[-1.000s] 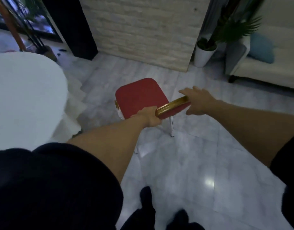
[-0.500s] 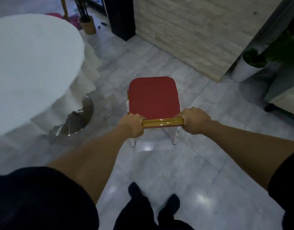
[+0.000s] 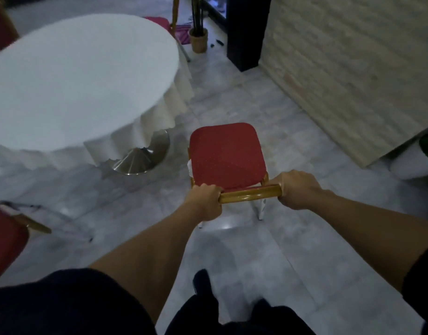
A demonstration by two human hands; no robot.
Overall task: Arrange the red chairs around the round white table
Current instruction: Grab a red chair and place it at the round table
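A red chair [image 3: 226, 154] with a gold frame is in front of me, its seat facing away. My left hand [image 3: 204, 201] grips the left end of its gold top rail and my right hand [image 3: 296, 189] grips the right end. The round white table [image 3: 70, 83], draped in a white cloth over a shiny metal base, stands to the left of the chair, a short gap apart. Another red chair [image 3: 5, 240] shows at the left edge, and part of a further red chair [image 3: 1, 27] sits at the top left behind the table.
A pale brick wall [image 3: 353, 68] runs along the right, with a white planter [image 3: 406, 163] at its corner. A dark pillar [image 3: 246, 30] and a small potted plant [image 3: 198, 39] stand at the back. Grey marble floor lies between the chair and the wall.
My view has swung left and the chair has come with me toward the table. The table now fills more of the left side. Both hands keep their grip on the rail.
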